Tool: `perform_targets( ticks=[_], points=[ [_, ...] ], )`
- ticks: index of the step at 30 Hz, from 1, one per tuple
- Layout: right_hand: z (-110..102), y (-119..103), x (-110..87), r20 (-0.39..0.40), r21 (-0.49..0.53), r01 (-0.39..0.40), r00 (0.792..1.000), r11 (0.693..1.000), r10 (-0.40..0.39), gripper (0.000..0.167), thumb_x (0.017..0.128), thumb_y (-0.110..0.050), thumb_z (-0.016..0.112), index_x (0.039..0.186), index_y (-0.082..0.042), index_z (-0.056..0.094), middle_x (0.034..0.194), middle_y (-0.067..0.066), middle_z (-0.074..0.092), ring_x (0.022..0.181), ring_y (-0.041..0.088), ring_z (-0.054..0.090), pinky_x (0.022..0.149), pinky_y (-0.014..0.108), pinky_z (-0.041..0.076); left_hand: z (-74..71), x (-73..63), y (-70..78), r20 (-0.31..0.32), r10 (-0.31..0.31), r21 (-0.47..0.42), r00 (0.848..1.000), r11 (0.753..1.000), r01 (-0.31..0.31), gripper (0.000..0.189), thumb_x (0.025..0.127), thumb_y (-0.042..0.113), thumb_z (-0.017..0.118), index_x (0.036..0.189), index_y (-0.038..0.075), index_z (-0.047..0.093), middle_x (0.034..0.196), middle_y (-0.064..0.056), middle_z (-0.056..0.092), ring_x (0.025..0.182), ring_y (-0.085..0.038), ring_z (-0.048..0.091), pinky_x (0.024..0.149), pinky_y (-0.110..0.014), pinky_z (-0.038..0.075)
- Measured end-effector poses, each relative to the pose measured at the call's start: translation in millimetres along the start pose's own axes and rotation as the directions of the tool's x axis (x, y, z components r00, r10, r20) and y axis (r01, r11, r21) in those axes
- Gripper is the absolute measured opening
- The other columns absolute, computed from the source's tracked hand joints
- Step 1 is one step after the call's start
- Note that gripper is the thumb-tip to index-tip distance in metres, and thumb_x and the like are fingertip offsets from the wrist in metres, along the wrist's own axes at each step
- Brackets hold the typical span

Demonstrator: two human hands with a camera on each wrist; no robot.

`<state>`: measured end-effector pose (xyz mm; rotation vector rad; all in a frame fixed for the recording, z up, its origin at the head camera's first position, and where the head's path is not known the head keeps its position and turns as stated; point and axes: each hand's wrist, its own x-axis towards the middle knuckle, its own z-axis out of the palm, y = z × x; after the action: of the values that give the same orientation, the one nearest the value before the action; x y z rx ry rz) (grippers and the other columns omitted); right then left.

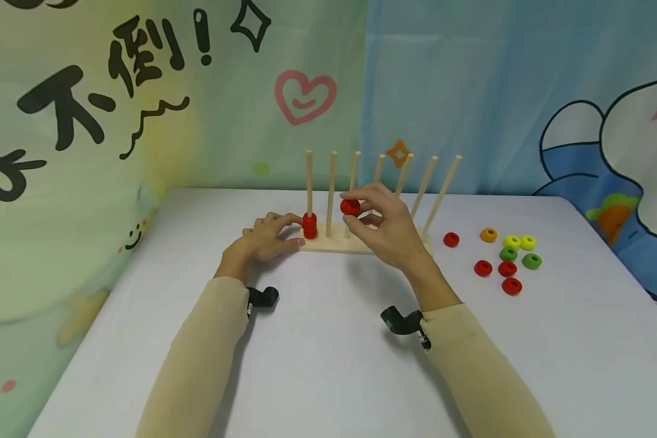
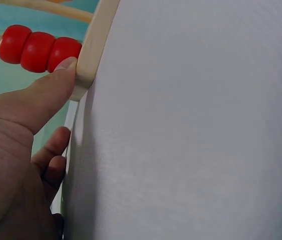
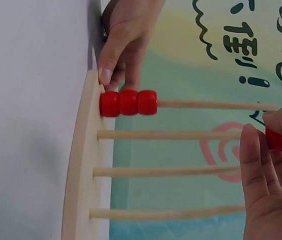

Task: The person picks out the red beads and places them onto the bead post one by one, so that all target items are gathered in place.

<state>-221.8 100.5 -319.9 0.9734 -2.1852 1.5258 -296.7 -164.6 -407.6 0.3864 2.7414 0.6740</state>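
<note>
A wooden peg stand (image 1: 336, 244) with several upright rods is on the table. Three red beads (image 3: 128, 103) are stacked at the bottom of its leftmost rod. My left hand (image 1: 270, 237) grips the left end of the stand's base, thumb in front beside the lowest bead and fingers behind. In my right hand (image 1: 385, 226), a red bead (image 1: 350, 207) is pinched between thumb and fingers. In the head view, it appears in front of the third rod; in the right wrist view, it is level with the rod tips. The hand partly hides the rods to the right.
Right of the stand lie loose red beads (image 1: 483, 268), green beads (image 1: 532, 261), yellow beads (image 1: 528, 243) and an orange bead (image 1: 489, 235). A printed cloth (image 1: 443, 73) hangs behind the white table (image 1: 328, 353).
</note>
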Motion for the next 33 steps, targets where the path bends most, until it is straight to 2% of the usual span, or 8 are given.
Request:
perform_targets(
  ticks=[8, 16, 27, 33],
  points=[
    [9.9, 2.5, 7.2, -0.013, -0.009, 0.001, 1.0, 1.0, -0.001, 0.031, 0.087, 0.011, 0.065, 0.117, 0.007, 0.063, 0.11, 0.022, 0.056, 0.085, 0.032, 0.063, 0.071, 0.044, 0.057, 3.7, 5.0, 1.8, -0.006, -0.011, 0.018, 1.0, 1.0, 0.011, 0.052, 0.092, 0.061, 0.056, 0.14, 0.047, 0.042, 0.15, -0.005, 0.034, 0.133, -0.034, 0.031, 0.098, -0.059, 0.028],
    [19.8, -4.1, 22.3, -0.083, 0.028, 0.019, 0.996, 0.999, -0.017, 0.031, 0.088, 0.01, 0.065, 0.118, 0.005, 0.063, 0.112, 0.022, 0.055, 0.087, 0.031, 0.063, 0.073, 0.043, 0.058, -1.3, 5.0, 5.4, 0.003, -0.01, 0.007, 1.0, 1.0, 0.01, 0.053, 0.091, 0.061, 0.057, 0.14, 0.047, 0.041, 0.15, -0.005, 0.034, 0.133, -0.035, 0.03, 0.099, -0.061, 0.028],
    [32.0, -8.7, 35.7, -0.087, 0.034, 0.041, 0.995, 0.999, -0.038, 0.031, 0.088, 0.009, 0.064, 0.119, 0.006, 0.063, 0.112, 0.021, 0.054, 0.089, 0.032, 0.064, 0.074, 0.042, 0.058, 0.1, 2.3, 1.8, 0.003, -0.022, 0.003, 1.0, 1.0, 0.022, 0.052, 0.092, 0.06, 0.058, 0.14, 0.047, 0.042, 0.15, -0.005, 0.035, 0.134, -0.035, 0.031, 0.099, -0.06, 0.028],
    [37.9, -11.9, 44.5, -0.168, 0.041, 0.088, 0.983, 0.995, -0.08, 0.03, 0.088, 0.011, 0.064, 0.118, 0.009, 0.062, 0.114, 0.022, 0.054, 0.084, 0.031, 0.063, 0.073, 0.043, 0.058, -0.6, 1.3, 0.6, -0.001, -0.023, 0.0, 1.0, 1.0, 0.023, 0.052, 0.091, 0.06, 0.058, 0.139, 0.046, 0.043, 0.15, -0.006, 0.035, 0.135, -0.035, 0.03, 0.1, -0.061, 0.027]
  ],
)
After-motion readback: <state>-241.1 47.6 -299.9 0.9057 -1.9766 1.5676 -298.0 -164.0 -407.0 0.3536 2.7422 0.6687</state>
